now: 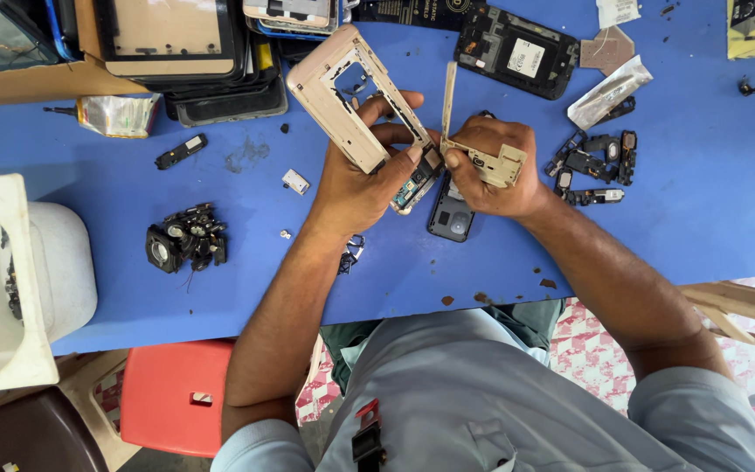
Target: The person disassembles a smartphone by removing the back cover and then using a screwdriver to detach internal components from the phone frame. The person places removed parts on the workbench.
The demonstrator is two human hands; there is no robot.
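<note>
1. Head view: at a blue worktable [133, 262], the left hand [356, 179] clamps a pale gold phone frame [347, 92], tilted toward 11 o'clock, with a small circuit board [414, 185] pinned under the thumb.
2. The right hand [491, 170] pinches a broken-off beige frame piece [493, 162], its thin strip pointing to 12 o'clock, touching the frame.
3. A dark phone part [449, 214] lies beneath both hands.
4. Risk, as judged: twisting could snap the thin strip or crack the board; loose black parts [594, 166] at 3 o'clock could be swept away by the forearm.
</note>
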